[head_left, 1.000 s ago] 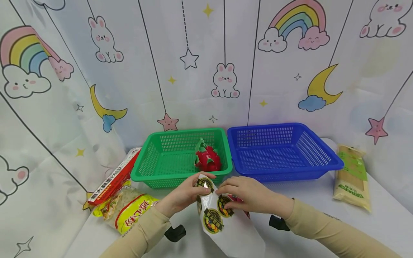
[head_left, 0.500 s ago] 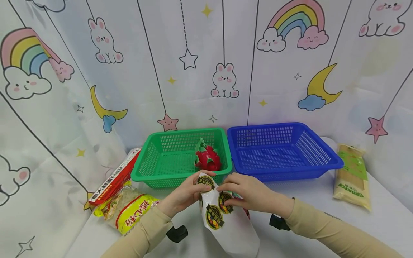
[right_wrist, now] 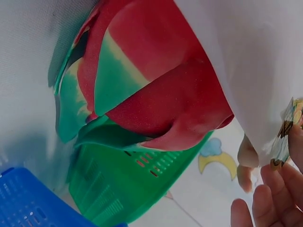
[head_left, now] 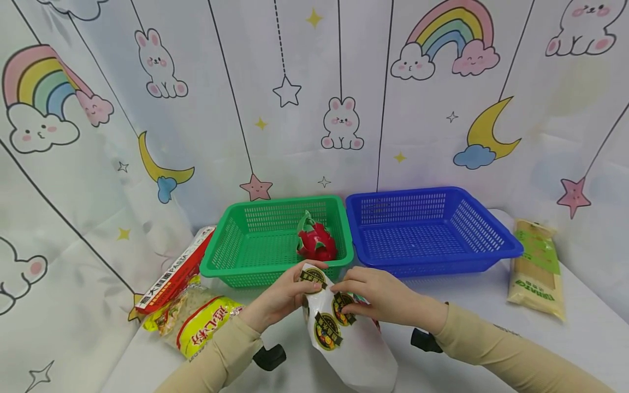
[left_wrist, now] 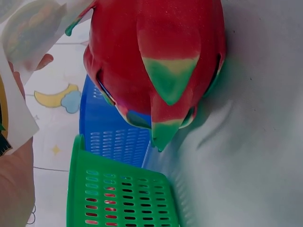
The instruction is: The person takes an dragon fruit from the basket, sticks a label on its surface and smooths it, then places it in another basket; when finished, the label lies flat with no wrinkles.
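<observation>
Fingers of your left hand and right hand pinch a white sheet of round black-and-gold stickers before a red, green-tipped dragon fruit; peeling seems unfinished. A second red fruit already lies in the green plastic basket.

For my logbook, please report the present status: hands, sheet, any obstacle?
Left hand pinches sticker sheet. Right hand pinches it too. In head view, sheet mostly hides nearer dragon fruit.

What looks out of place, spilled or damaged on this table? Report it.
Nothing looks spilled or damaged. Slightly untidy: the red pasta box and yellow bag lie aslant, crowded together left of the green basket. The sticker sheet is curved, but the left hand and right hand both hold it, so that seems unremarkable.
</observation>
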Available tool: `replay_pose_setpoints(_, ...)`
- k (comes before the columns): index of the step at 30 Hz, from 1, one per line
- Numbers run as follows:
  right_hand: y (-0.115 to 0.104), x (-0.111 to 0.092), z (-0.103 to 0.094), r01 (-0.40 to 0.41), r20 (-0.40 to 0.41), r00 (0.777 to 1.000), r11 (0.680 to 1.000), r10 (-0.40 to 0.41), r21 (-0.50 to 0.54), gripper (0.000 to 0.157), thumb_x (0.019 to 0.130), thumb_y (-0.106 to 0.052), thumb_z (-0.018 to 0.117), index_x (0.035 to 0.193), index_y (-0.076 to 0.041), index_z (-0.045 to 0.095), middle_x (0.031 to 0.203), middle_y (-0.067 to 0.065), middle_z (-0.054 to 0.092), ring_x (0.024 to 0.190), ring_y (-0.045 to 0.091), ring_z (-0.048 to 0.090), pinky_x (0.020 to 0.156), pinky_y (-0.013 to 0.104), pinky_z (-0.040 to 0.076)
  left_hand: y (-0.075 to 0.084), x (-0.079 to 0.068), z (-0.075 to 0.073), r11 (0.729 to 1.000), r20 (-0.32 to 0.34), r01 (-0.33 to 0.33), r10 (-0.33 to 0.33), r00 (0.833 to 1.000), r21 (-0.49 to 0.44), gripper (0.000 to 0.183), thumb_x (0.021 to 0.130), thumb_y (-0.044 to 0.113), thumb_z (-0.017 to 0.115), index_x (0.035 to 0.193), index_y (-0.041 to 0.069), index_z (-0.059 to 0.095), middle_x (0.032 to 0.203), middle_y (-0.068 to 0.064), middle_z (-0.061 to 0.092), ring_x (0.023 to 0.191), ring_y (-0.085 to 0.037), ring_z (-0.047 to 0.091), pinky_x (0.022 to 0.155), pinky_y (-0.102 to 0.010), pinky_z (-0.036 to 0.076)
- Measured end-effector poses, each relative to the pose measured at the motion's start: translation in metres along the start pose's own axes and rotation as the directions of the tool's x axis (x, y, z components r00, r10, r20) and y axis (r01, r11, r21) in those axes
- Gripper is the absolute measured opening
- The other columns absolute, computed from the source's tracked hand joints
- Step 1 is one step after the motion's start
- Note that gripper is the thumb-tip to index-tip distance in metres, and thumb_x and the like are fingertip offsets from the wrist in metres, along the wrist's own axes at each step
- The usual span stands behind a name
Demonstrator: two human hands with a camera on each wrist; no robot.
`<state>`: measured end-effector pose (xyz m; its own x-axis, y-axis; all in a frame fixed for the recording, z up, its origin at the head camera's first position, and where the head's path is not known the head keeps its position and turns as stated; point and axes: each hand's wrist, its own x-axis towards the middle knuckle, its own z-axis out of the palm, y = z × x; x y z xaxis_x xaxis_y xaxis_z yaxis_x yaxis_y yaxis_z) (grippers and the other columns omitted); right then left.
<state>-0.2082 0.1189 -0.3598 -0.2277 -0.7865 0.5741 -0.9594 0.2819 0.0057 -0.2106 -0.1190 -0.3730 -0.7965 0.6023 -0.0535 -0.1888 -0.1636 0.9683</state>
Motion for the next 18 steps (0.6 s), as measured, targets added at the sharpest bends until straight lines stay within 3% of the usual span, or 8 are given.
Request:
replay_pose_setpoints(4,0.0006,0.0002,0.0007,0.01,-0.005,1.0,1.0,-0.01,-0.011,0.035,0.076,-0.027,0.075,0.107,-0.014,0.065,0.087,-0.006,0.06,0.077,0.004,0.053,0.067,0.012,0.045,-0.0014,-0.0001,-0.0025,1.0,-0.017,0.01,-0.009,1.0,0.008,0.053,0.087,0.007,0.056,0.134,-0.002,0.033,0.104,-0.003,0.056,0.089,-0.012,0.06,0.076,-0.026,0.052)
replay_pose_setpoints(11,0.0013,0.0012,0.0011,0.025,-0.012,1.0,0.999,-0.025,-0.024,0.034,0.073,-0.025,0.077,0.104,-0.015,0.066,0.085,-0.007,0.059,0.075,0.004,0.053,0.066,0.012,0.044,-0.0027,-0.0002,-0.005,1.0,-0.033,0.025,-0.025,0.999,0.002,0.044,0.086,0.007,0.057,0.128,0.006,0.042,0.105,-0.004,0.054,0.092,-0.013,0.059,0.078,-0.027,0.052)
replay_pose_setpoints(18,0.0005,0.0032,0.0,0.045,-0.018,0.999,0.999,-0.046,-0.018,0.033,0.072,-0.018,0.078,0.103,-0.015,0.067,0.083,-0.007,0.059,0.074,0.003,0.053,0.066,0.011,0.044,-0.0033,-0.0011,-0.0069,0.999,-0.029,0.035,-0.034,0.999,0.004,0.043,0.087,0.009,0.058,0.127,0.007,0.043,0.106,-0.004,0.054,0.092,-0.013,0.059,0.079,-0.027,0.052)
